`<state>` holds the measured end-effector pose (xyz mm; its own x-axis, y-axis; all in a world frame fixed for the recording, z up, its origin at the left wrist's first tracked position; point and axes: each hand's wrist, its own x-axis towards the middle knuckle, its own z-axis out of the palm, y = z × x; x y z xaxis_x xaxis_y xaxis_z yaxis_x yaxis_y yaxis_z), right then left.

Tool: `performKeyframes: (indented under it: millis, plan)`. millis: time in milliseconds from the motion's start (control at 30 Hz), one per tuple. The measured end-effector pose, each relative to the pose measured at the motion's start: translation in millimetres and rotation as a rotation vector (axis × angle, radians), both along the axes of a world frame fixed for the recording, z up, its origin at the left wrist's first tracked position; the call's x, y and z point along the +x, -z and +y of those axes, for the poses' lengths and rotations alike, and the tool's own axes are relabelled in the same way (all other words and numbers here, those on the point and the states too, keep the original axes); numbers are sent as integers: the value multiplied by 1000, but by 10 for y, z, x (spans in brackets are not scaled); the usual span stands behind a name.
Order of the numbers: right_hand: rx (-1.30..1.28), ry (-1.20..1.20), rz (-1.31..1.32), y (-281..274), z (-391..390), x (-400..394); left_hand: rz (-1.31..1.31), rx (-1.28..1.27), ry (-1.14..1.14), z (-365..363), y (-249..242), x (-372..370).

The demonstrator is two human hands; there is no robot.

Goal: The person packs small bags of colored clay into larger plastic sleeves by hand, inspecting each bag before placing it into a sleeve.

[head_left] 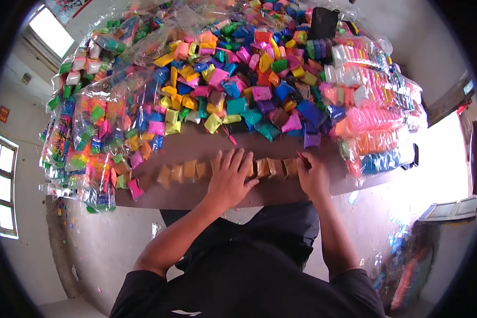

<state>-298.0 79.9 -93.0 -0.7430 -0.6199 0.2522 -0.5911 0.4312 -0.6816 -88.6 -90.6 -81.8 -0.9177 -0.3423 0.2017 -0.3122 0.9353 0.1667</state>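
A row of small brown wrapped packets (189, 170) runs left to right along the near part of the brown table (196, 142). My left hand (229, 177) lies over the middle of this row, palm down and fingers spread, covering some packets. At the row's right end, my right hand (314, 177) is closed, with its fingertips beside the last packet (290, 167). A thin red thing (301, 155) pokes out by those fingertips; what exactly they grip is hidden.
A big heap of colourful wrapped packets (238, 106) covers the table's far side. Clear bags of packets (98, 127) lie at left, with stacked pink and white packs (373, 122) at right. A black pouch (324, 23) rests at the back. A pink strip (230, 135) lies before the heap.
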Motion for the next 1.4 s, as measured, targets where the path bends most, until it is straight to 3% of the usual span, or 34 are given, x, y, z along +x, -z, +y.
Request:
performKeyframes:
  millis: [67,133,200,333,500,667,733,867,967,1000,1067,1100,1167,1200,1267,1300,1367,1400]
  plan:
    - [-27,44,-203,-16,28,-67,34,-15,-24,8,-29,-2]
    - [-142,7,-88,125,58,-115,27,-32,0,-1,-5,13]
    - [-69,-39,115,164,82,-110,19,-53,-13,-21,-41,17]
    - [-122,34,125,105,275,-298,101,18,-24,-238,-388,-52]
    - [-233,132,201,386,472,-450,509,88,-29,-1266,-909,-605]
    - [-192,169,146,198,393,-345,475,16,-49,-2667,-794,-1532]
    - [-151,176,73,132,405,-313,451,-236,-186,-2963,-784,-1746]
    - [-197,113,100,136,390,-332,335,-105,-364,-3293,-1047,-1893]
    - [-151,85,107,228,443,-357,366,-730,-275,-3668,-1095,-1906]
    - [-139,88,105,264,456,-372,362,-732,-270,-3821,-1157,-1907]
    - [-140,106,134,377,479,-392,379,51,-342,-4142,-1316,-1908]
    - [-138,117,168,416,475,-402,373,51,-342,-4347,-1316,-1938]
    - [-132,98,146,344,457,-411,269,276,-583,-4717,-1239,-1989]
    - [-129,83,129,289,446,-402,266,270,-584,-4646,-1286,-2000]
    - [-116,99,62,170,413,-361,416,563,-530,-4277,-1410,-2061]
    - [-97,114,1,147,407,-345,410,563,-531,-4145,-1418,-2127]
    - [-108,110,14,170,404,-347,727,1018,-124,-3959,-1400,-2221]
    - [-122,108,32,179,403,-352,724,1018,-124,-3962,-1360,-2211]
